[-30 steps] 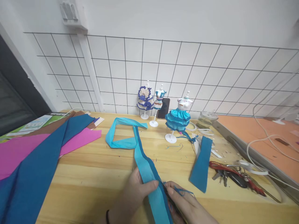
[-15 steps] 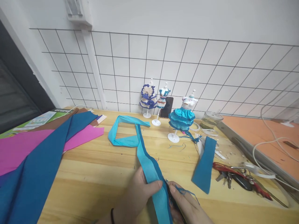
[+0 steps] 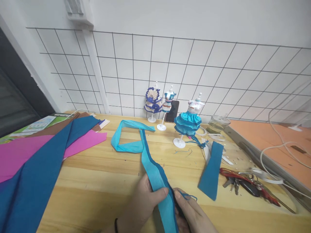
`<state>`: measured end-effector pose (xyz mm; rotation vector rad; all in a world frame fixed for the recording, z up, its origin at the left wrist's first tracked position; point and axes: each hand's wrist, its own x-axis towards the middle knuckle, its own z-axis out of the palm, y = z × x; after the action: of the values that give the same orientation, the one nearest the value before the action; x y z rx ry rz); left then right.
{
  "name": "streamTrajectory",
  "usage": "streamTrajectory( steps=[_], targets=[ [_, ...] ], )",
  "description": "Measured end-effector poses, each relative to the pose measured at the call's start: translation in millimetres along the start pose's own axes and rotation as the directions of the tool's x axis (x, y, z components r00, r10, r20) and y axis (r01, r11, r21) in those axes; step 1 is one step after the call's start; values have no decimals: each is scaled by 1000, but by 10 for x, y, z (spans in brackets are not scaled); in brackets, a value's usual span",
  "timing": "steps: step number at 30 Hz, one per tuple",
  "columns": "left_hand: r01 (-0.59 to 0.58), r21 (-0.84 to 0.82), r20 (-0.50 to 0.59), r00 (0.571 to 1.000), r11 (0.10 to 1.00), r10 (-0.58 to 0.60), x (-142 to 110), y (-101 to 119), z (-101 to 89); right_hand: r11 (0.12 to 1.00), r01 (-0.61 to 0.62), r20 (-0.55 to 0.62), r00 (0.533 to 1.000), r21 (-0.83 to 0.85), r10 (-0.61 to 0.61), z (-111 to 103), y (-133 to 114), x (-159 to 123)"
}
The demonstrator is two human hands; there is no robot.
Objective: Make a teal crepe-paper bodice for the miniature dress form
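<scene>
The two-tone blue strip [image 3: 154, 176] runs across the desk [image 3: 97, 184] from behind-left to near-left of the turquoise-skirted dress form [image 3: 188, 123], where the left hand [image 3: 147, 199] pinches it under the thumb and the right hand [image 3: 191, 207] curls closed around a dark tool [image 3: 179, 207], mostly hidden.

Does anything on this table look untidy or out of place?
Two things, perhaps: keys, seemingly unrelated to craftwork, lie right of the loose dark-blue strip; tangled blue scraps lie untidily beside the blue-skirted mannequin.
</scene>
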<state>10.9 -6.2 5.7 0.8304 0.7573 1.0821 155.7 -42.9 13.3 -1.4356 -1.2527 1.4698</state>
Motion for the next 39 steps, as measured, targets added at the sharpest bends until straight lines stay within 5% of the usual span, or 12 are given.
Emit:
streamTrajectory(
  steps=[19, 39],
  targets=[
    [33, 17, -74, 997, 999, -31, 1, 19, 24, 980, -145, -12, 989, 139, 148, 91, 45, 87],
    [68, -6, -69, 995, 998, -69, -1, 6, 4, 1000, 3, -28, 1000, 11, -2, 62, 25, 57]
  ],
)
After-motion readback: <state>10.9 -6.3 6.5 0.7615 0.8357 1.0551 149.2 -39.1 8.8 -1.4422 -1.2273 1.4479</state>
